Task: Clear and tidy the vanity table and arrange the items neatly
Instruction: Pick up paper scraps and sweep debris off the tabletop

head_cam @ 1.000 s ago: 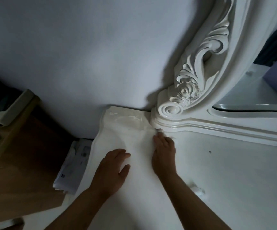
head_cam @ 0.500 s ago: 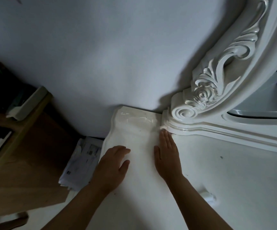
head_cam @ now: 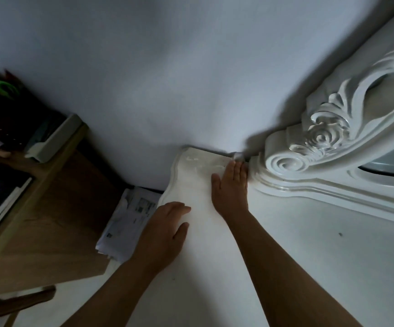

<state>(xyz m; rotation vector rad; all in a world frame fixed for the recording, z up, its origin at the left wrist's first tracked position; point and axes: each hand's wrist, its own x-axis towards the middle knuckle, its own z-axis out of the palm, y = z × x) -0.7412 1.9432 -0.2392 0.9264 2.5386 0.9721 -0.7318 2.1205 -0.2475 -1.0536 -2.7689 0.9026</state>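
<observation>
My right hand (head_cam: pixel 230 188) lies flat, fingers straight, on the white table (head_cam: pixel 309 251) against the carved mirror frame (head_cam: pixel 314 147), fingertips touching a small white scrap (head_cam: pixel 238 156) at the wall. My left hand (head_cam: pixel 164 230) rests relaxed, grasping nothing, at the table's left edge.

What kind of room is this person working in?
Probably a bedroom or dressing corner at home: a white vanity table against the wall, a carved mirror frame on it, and a wooden desk alongside.
</observation>
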